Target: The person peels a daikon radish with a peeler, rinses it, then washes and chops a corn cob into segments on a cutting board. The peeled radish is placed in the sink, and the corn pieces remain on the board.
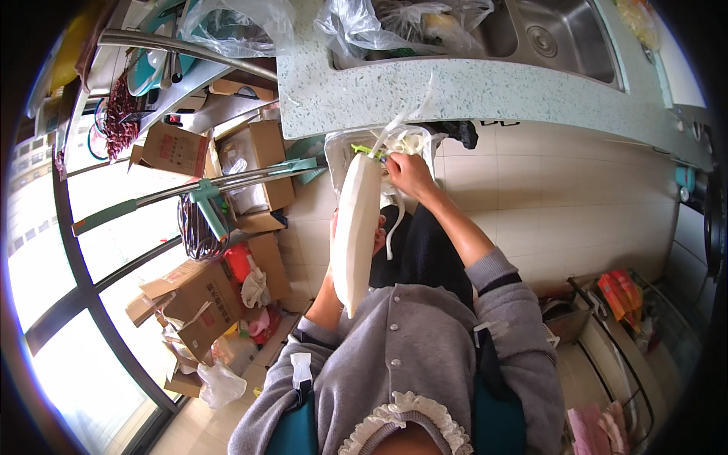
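Observation:
A long peeled white radish (355, 239) stands at a steep slant before my body, its narrow tip towards my chest. My left hand (379, 234) grips it from beneath, and most of that hand is hidden behind the radish. At the far end, my right hand (410, 176) holds a green peeler (364, 149) against the radish. A long pale strip of peel (401, 120) rises from the peeler towards the counter. Below is a bin with a white liner (336, 170), holding several peelings (414, 141). Another strip (392, 230) dangles near my knees.
A speckled counter (455, 85) with a steel sink (569, 34) and plastic bags (364, 25) lies ahead. To the left are a mop handle (136, 207), cardboard boxes (210, 301) and a window. A wire rack (603, 347) stands at lower right.

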Motion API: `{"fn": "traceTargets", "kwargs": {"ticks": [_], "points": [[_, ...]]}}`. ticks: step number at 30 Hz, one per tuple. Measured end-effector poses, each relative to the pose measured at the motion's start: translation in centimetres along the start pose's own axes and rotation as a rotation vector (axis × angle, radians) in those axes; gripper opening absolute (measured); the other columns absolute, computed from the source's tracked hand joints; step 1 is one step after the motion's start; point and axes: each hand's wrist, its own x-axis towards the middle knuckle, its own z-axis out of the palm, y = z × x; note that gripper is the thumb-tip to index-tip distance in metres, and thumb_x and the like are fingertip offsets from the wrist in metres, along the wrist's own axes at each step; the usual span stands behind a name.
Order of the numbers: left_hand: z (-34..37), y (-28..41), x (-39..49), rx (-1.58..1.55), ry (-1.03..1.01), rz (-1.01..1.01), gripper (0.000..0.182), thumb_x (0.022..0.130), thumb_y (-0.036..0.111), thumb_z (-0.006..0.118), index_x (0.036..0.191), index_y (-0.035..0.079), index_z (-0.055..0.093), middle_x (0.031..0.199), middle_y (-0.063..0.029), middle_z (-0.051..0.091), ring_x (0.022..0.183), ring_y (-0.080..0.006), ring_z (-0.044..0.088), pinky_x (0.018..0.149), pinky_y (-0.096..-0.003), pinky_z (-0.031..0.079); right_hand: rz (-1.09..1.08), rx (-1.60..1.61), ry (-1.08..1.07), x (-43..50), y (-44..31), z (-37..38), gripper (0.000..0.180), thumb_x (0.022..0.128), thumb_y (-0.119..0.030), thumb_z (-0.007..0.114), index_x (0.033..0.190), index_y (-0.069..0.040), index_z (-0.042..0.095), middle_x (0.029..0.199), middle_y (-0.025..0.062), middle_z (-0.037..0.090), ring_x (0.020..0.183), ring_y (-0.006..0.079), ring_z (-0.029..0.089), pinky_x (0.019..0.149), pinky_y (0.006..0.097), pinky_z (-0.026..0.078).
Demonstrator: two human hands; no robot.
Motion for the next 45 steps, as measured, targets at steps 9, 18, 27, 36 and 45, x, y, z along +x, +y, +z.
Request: {"fn": "traceTargets", "kwargs": {"ticks": [9,18,27,36,45], "points": [[-1.7,0.9,-2.0,0.042,0.017,0.102,0.061,0.079,0.051,0.045,0.106,-0.003,0.048,0.090,-0.0155,0.053,0.069,-0.0230,0.052,0.064,-0.0299,0.045,0.041,-0.280,-0.181,2.3,0.3,-0.2,0.026,0.085,-0.022,0.049,0.074,-0.001,0.059,0.064,0.0202,0.060,0.063,0.0372,0.060,0.059,0.0464,0.047],[1.1,3.5,-2.9,0.798,-0.214,0.279,0.091,0.058,0.067,0.062,0.115,-0.003,0.046,0.097,-0.0157,0.052,0.080,-0.0245,0.055,0.070,-0.0346,0.048,-0.013,-0.139,0.159,-0.3,-1.9,-2.9,0.018,0.083,-0.023,0.054,0.084,-0.005,0.055,0.055,0.0125,0.057,0.051,0.0309,0.059,0.045,0.0411,0.044],[2.3,3.6,-3.4,0.798,-0.192,0.336,0.089,0.056,0.070,0.061,0.104,-0.005,0.050,0.093,-0.0128,0.049,0.079,-0.0233,0.053,0.067,-0.0339,0.046,-0.004,-0.395,0.356,4.2,-0.4,-1.5,0.038,0.076,-0.024,0.066,0.107,-0.010,0.051,0.060,0.0091,0.059,0.053,0.0282,0.060,0.047,0.0387,0.046],[1.3,5.2,-3.9,0.870,-0.175,0.318,0.091,0.051,0.065,0.063,0.110,-0.003,0.049,0.091,-0.0141,0.053,0.078,-0.0221,0.054,0.071,-0.0324,0.046,0.013,0.194,0.081,-1.3,-0.2,3.8,0.050,0.078,-0.031,0.065,0.115,0.000,0.051,0.074,0.0085,0.065,0.052,0.0193,0.058,0.048,0.0316,0.044],[1.7,4.4,-2.9,0.928,-0.190,0.155,0.086,0.061,0.044,0.071,0.124,-0.002,0.035,0.105,-0.0204,0.054,0.090,-0.0311,0.060,0.076,-0.0415,0.053,0.414,1.257,-0.203,-2.4,-7.0,1.1,0.040,0.071,-0.034,0.075,0.089,-0.004,0.055,0.062,-0.0027,0.046,0.044,0.0010,0.033,0.037,0.0178,0.022]]}}
